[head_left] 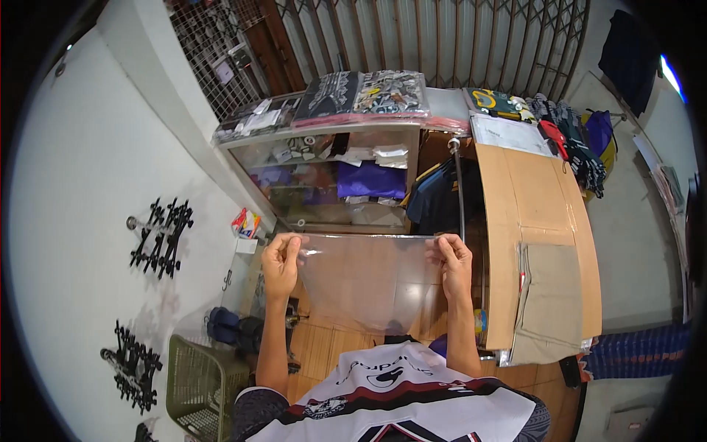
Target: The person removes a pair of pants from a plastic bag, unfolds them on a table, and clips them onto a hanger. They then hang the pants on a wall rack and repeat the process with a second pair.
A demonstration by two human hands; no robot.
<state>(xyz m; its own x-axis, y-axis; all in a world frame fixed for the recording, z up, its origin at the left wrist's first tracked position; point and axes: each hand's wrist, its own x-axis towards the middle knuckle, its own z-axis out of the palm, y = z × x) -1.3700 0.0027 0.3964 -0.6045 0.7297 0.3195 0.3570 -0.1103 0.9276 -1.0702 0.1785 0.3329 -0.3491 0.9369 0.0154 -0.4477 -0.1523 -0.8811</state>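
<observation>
A clear plastic bag [364, 283] is stretched between my two hands in front of my chest, its top edge pulled straight and its lower part hanging down. My left hand [281, 267] pinches the top left corner between thumb and fingers. At the opposite corner, my right hand [454, 267] grips the plastic the same way. Through the film I see the tiled floor. Whether the bag's mouth is parted cannot be made out.
A glass cabinet [254, 158] with folded goods stands ahead, packed garments [324, 99] on top. To the right, folded beige cloth [552, 302] lies on a cardboard-covered table [501, 221]. A metal rail [460, 191] with hanging clothes is between them. A green basket [195, 383] stands at left.
</observation>
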